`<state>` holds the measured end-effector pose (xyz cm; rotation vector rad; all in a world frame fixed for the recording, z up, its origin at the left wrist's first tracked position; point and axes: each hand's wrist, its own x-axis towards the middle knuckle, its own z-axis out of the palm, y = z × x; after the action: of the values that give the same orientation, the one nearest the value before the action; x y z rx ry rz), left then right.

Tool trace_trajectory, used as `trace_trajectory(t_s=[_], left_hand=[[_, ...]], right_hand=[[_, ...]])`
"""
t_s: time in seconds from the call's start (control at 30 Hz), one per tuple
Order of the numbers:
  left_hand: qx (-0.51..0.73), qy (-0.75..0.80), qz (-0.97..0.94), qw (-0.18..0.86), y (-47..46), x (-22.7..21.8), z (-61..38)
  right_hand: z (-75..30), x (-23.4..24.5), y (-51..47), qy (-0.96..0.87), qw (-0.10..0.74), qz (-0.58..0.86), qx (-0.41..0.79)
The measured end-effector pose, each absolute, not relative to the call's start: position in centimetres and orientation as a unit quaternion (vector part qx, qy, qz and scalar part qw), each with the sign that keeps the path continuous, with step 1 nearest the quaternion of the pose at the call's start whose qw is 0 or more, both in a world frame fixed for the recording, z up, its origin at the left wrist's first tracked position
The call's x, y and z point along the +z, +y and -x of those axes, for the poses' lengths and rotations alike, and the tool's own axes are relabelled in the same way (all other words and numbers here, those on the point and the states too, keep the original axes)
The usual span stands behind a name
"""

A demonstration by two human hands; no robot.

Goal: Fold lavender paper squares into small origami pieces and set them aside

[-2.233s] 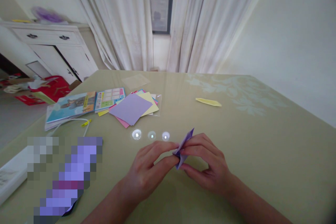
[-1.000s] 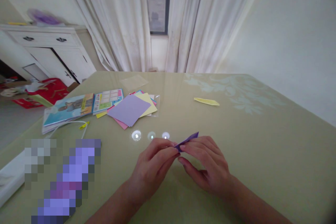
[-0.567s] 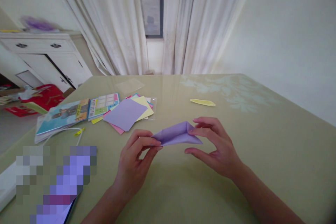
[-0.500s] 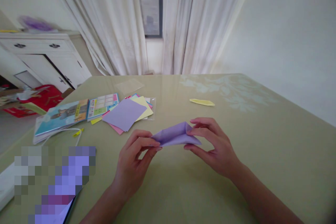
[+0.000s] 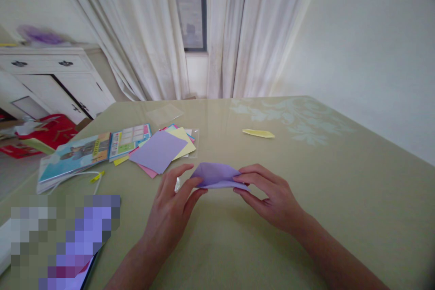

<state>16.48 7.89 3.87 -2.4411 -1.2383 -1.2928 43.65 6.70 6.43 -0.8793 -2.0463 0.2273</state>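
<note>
A folded purple paper (image 5: 215, 175) lies low over the olive-green table (image 5: 340, 181), held at both ends. My left hand (image 5: 170, 210) pinches its left end between thumb and fingers. At the right end, my right hand (image 5: 268, 195) presses on it with curled fingertips. The paper looks like a long, flattened pointed shape.
A stack of coloured paper squares (image 5: 159, 150), purple on top, lies left of centre. Booklets (image 5: 79, 156) and a white cable (image 5: 81, 176) sit further left. A small folded yellow paper (image 5: 258, 133) rests at the back. A blurred-out object (image 5: 64, 240) fills the near left corner.
The purple paper was a small pinched fold, then opened out wide between my hands. It has since come down flatter towards the table. The view has drifted right.
</note>
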Motion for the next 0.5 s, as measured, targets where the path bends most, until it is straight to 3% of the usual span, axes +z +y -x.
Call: trace_trajectory(t_s=[0.1,0.23,0.5], left_hand=[[-0.439,-0.374,0.809,0.113,6.9,3.9,-17.3],[-0.420,-0.280,0.863,0.011,6.0,3.7,-18.5],[-0.513,-0.287,0.801,-0.110,6.2,3.3,-18.7]], right_hand=[[-43.0,6.0,6.5,-0.825,0.427,0.361,0.082],[-42.0,5.7,5.8,-0.831,0.417,0.350,0.117],[-41.8,6.1,4.8,-0.782,0.474,0.327,0.238]])
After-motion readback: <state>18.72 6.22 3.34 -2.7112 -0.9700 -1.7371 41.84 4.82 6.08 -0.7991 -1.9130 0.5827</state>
